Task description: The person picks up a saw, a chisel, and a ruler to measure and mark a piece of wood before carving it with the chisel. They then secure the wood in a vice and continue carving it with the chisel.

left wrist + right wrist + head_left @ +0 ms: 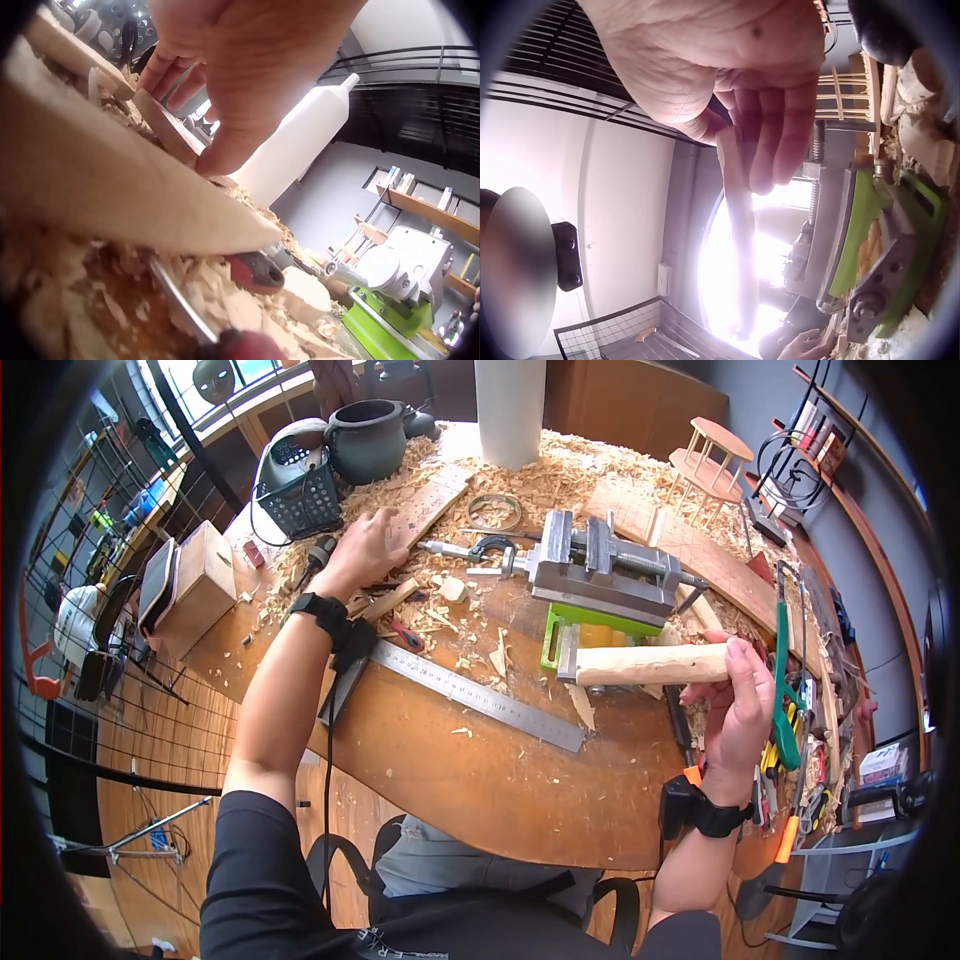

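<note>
My right hand (738, 705) pinches the right end of a pale, rounded wooden piece (640, 665), held level in front of the grey vise (610, 575). In the right wrist view, thumb and fingers of the hand (735, 67) hold one end of the piece (736, 195). At the back left, my left hand (365, 550) is at the near end of a flat board (435, 505) among shavings. The left wrist view shows thumb and fingers of this hand (240, 75) on opposite sides of the board (169, 131).
A steel ruler (475, 695) lies across the front of the table (440, 760). Shavings, a micrometer (455, 550) and a red-handled tool (406, 635) lie between the hands. Behind stand a dark pot (367, 445), basket (300, 495) and white cylinder (510, 410). Tools crowd the right edge.
</note>
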Tool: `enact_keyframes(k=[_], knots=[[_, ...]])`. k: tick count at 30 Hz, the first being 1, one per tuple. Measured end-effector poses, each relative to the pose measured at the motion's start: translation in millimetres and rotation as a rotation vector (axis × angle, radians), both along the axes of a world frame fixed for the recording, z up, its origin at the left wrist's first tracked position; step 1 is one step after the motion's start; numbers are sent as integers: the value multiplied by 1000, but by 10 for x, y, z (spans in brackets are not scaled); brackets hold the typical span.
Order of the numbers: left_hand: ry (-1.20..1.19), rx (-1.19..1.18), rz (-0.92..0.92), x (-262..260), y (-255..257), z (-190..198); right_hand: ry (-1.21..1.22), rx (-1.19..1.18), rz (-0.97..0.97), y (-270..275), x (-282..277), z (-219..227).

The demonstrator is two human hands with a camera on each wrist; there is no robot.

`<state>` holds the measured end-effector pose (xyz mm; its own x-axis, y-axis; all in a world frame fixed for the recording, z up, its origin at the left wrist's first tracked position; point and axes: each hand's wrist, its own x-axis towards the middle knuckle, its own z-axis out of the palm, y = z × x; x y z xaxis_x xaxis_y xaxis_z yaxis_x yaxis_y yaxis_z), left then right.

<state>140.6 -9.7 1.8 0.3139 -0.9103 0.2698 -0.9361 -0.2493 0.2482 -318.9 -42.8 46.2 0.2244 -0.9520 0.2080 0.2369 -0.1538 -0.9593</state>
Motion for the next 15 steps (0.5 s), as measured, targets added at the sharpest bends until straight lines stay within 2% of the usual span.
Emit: enact_keyframes(k=[4,8,13,15], knots=[[-53,-44,39,70,17,143,25,-5,-8,21,6,15],[-129,-17,66,174,91,119,30,-1,-17,57,21,33],[-97,-27,78,228,139,62,29,1,-44,76,43,51],[-13,22,66,226,135,78,28,2,-54,70,38,53]])
